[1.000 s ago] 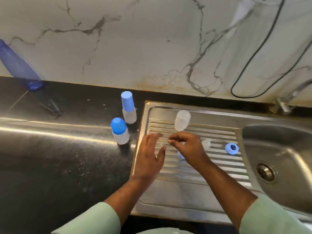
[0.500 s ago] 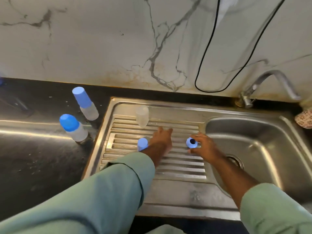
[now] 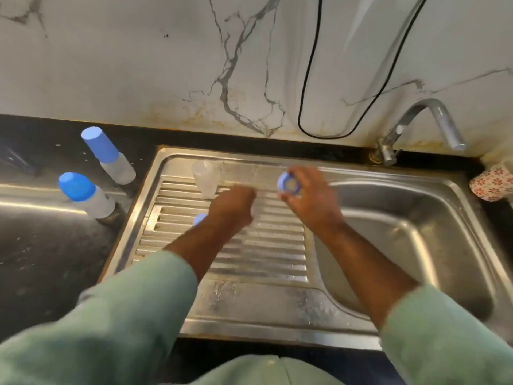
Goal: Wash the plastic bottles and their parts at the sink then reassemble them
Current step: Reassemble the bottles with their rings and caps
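While half a second back the blue ring (image 3: 289,185) was only being pinched down on the drainboard (image 3: 258,245), now the right hand (image 3: 311,198) has it lifted, fingers curled round it, over the drainboard's edge next to the basin (image 3: 416,218). The left hand (image 3: 233,208) has curled in too, and there's something pale and clearish at its fingertips, maybe the small clear part, but it's motion-blurred so I can't tell if it's actually gripping anything. My guess is reassembly is starting, ring plus insert.

Containers: the clear bottle body (image 3: 206,177) stands just beyond the left hand, open-topped and looks empty. A blue cap (image 3: 200,218) peeks out right beside the left wrist. Further left of that hand, on the counter (image 3: 55,259), two capped bottles (image 3: 95,195) look finished; contents can't be made out. No water visible from the tap (image 3: 422,126) beyond the right hand.
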`<state>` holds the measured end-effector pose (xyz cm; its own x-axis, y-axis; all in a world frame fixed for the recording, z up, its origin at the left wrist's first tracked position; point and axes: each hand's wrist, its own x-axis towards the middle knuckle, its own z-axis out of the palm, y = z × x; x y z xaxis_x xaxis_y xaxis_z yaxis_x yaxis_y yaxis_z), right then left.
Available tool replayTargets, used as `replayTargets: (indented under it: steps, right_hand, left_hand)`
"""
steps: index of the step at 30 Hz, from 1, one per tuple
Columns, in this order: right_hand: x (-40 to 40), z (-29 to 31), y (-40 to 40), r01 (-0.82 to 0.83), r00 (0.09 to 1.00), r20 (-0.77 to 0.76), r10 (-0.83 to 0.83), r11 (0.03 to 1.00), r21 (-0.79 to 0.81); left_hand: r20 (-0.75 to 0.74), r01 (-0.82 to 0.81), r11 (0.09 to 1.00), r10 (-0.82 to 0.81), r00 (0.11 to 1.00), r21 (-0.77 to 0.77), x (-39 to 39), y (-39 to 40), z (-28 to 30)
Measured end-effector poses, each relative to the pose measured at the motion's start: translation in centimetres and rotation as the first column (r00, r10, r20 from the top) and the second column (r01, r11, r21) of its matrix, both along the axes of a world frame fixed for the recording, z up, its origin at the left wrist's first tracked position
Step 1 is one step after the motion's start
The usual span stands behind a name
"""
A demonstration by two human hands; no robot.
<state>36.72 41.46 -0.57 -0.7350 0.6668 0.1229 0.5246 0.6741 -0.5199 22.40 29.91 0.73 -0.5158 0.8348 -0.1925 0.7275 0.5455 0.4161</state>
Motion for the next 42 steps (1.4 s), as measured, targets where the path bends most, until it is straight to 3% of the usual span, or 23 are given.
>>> replayTargets:
  steps: [1, 2, 3, 5, 8, 12, 16, 20, 25, 30, 33, 37, 39, 42]
  right_hand:
    - [0.2, -0.8, -0.5, -0.028, 0.982, 0.184, 0.041, 0.997, -0.075]
    - [0.3, -1.7, -0.8, -0.043, 0.960, 0.273, 0.069, 0.994, -0.103]
    - [0.5, -2.0, -0.8, -0.005, 0.972, 0.235, 0.032, 0.994, -0.114]
    - [0.5, -1.2, -1.5, 0.080, 0.996, -0.027, -0.087, 0.977, -0.197]
    - [0.9, 0.8, -4.4, -0.049, 0.964, -0.263, -0.048, 0.934, -0.354]
    - [0.1, 1.6, -8.2, -0.140, 0.957, -0.286, 0.049, 0.942, -0.307]
    - [-1.5, 1.4, -10.3, -0.083, 0.954, -0.297, -0.044, 0.912, -0.403]
    - [-1.8, 2.0, -12.0, -0.066, 0.925, -0.353, -0.140, 0.857, -0.512]
    - [-2.5, 2.7, -13.5, -0.037, 0.874, -0.438, -0.212, 0.868, -0.494]
    - [-4.3, 2.3, -14.9, -0.079, 0.953, -0.299, -0.046, 0.916, -0.393]
    - [-5.0, 2.3, -15.6, -0.071, 0.959, -0.282, -0.033, 0.933, -0.353]
    - [-5.2, 1.9, -16.3, -0.055, 0.960, -0.275, -0.044, 0.939, -0.340]
    - [-5.4, 1.8, -16.8, -0.084, 0.948, -0.315, -0.031, 0.934, -0.347]
    - [-5.9, 1.3, -17.2, -0.118, 0.950, -0.308, 0.046, 0.968, -0.220]
  left_hand:
    - [-0.006, 0.035, 0.989, -0.036, 0.999, -0.143, 0.4, -0.7, -1.7]
    - [0.033, 0.037, 0.987, -0.032, 0.999, -0.157, 0.6, -1.4, -2.9]
    - [0.129, 0.018, 0.998, -0.010, 0.992, -0.063, 0.9, -1.8, -3.6]
    - [0.352, -0.126, 0.982, 0.070, 0.933, 0.137, 0.9, -2.3, -3.3]
    - [0.631, -0.328, 0.929, 0.153, 0.760, 0.171, 0.5, -3.9, -2.3]
    - [0.508, -0.227, 0.940, 0.071, 0.859, 0.254, -0.9, -5.7, -1.3]
    - [0.555, -0.179, 0.925, -0.040, 0.831, 0.335, -1.8, -7.8, -0.2]
    - [0.650, -0.280, 0.888, -0.027, 0.760, 0.364, -3.0, -10.1, 0.7]
    - [0.599, -0.337, 0.837, 0.014, 0.800, 0.431, -5.0, -11.4, 1.2]
    - [0.472, -0.128, 0.870, -0.130, 0.872, 0.476, -4.7, -12.4, 1.9]
    - [0.410, -0.056, 0.868, -0.175, 0.895, 0.493, -4.4, -12.8, 2.1]
    - [0.152, 0.076, 0.869, -0.170, 0.974, 0.488, -4.7, -13.8, 2.8]
    - [0.087, 0.119, 0.859, -0.186, 0.979, 0.499, -4.5, -14.2, 2.9]
    - [0.094, 0.212, 0.869, -0.281, 0.955, 0.448, -4.3, -14.3, 3.0]
